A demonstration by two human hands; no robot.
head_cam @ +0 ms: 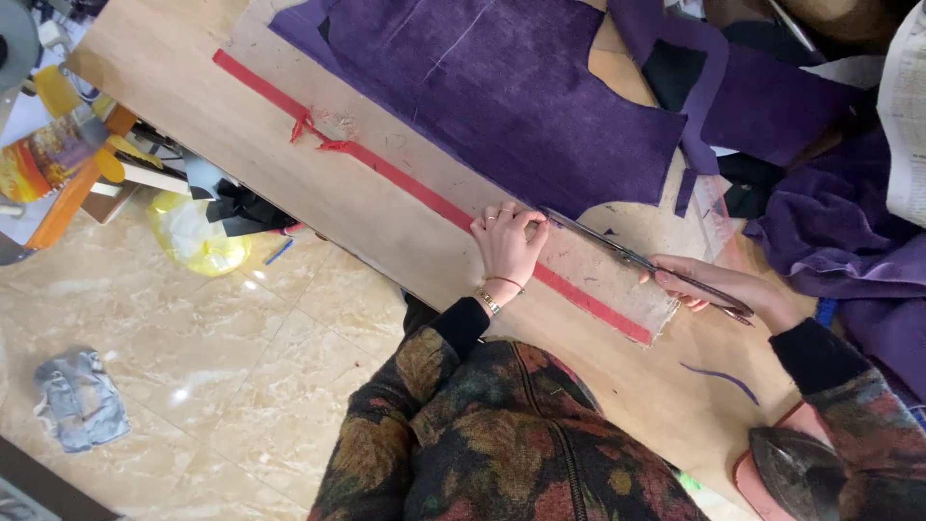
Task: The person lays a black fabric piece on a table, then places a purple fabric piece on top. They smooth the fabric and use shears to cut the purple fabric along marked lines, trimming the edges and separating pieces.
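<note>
A large piece of purple corduroy cloth [502,87] lies on a wooden table [289,183]. Beside it runs a clear long ruler with a red edge strip [415,193]. My left hand [506,241] rests flat on the ruler near the cloth's lower corner, fingers curled, holding nothing. My right hand [719,289] grips a pair of long metal scissors [627,256], whose blades point toward the cloth's edge next to my left hand. The scissor tips lie close to the cloth corner; I cannot tell whether they touch it.
More purple cloth pieces [839,222] and black scraps [675,72] pile at the right. A flat iron [791,468] sits at the near right table edge. A thin purple offcut [719,376] lies nearby. On the tiled floor: a yellow bag [198,236], a grey rag [82,400].
</note>
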